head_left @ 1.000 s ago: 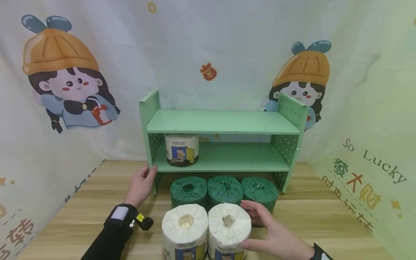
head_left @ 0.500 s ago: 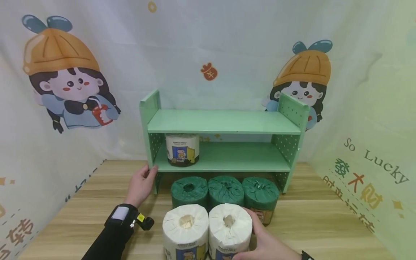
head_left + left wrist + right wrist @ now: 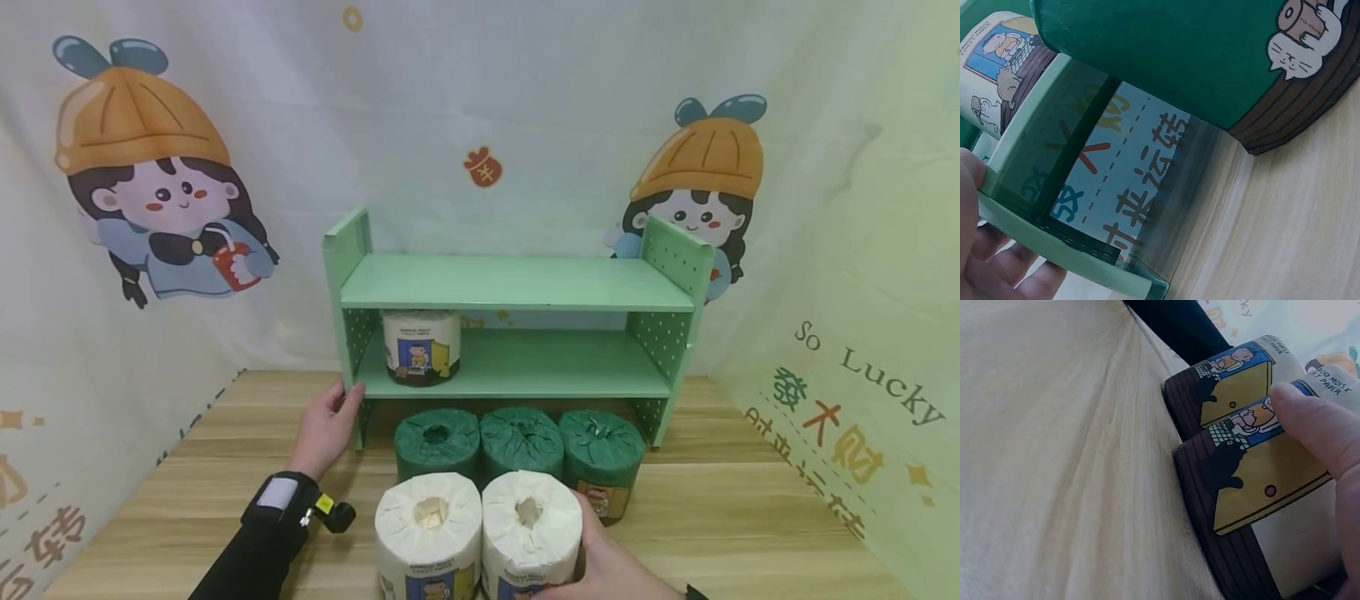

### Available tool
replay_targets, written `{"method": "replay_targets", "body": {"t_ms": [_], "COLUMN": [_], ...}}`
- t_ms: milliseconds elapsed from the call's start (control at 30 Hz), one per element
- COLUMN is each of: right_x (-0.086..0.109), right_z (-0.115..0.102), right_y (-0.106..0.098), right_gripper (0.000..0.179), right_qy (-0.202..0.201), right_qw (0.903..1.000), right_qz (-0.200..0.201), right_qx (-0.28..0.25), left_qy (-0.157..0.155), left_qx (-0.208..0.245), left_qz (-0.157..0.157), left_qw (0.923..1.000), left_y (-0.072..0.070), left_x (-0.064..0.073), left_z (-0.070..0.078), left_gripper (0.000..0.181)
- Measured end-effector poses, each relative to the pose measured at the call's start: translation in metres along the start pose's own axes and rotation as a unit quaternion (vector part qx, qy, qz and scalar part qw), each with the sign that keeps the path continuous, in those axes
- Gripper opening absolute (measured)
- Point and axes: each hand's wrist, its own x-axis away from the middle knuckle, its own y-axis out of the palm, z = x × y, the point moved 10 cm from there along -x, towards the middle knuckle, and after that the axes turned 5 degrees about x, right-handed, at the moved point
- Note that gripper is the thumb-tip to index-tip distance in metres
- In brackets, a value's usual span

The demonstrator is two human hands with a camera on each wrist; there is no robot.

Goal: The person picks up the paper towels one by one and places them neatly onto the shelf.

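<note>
Right hand (image 3: 611, 564) newly around front right white roll (image 3: 531, 533)

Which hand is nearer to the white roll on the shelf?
Left. The left hand grips the left side of the shelf, below and left of the shelved roll. The right hand is farther, toward the camera and rightward, holding the right front roll.

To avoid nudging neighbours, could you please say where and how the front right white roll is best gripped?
Probably grip the front right white roll around its curved wall, from the right, as the right hand does: it stands upright, another white roll crowds its left, green rolls stand behind.
</note>
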Motion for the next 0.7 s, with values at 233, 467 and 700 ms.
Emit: {"method": "replay_targets", "body": {"t_ms": [233,467,700], "right_x": [-0.0010,0.0016,0.0037], "right_z": [0.0000,0.0012,0.0053], "right_y": [-0.0019,-0.0055,-0.0052], "right_gripper": [0.108,0.107,0.103], "right_qy": [0.020,0.023,-0.003], "right_qw": [0.9997,0.9996,1.0000], "right_qz": [0.016,0.015,0.002], "right_qx": [0.002,0.006,-0.008], "left_qy": [-0.004,-0.005,-0.004], "left_qx": [0.002,0.001,0.001], "left_qz": [0.000,0.001,0.001], "left_qw": [1.0000,1.0000,1.0000], "left_y": [-0.0011,-0.0010,-0.0007], "left_x": [0.0014,0.0012,0.0013], "left_z": [0.0007,0.0022,0.0033], "left_gripper": [0.059,0.055,0.054]}}
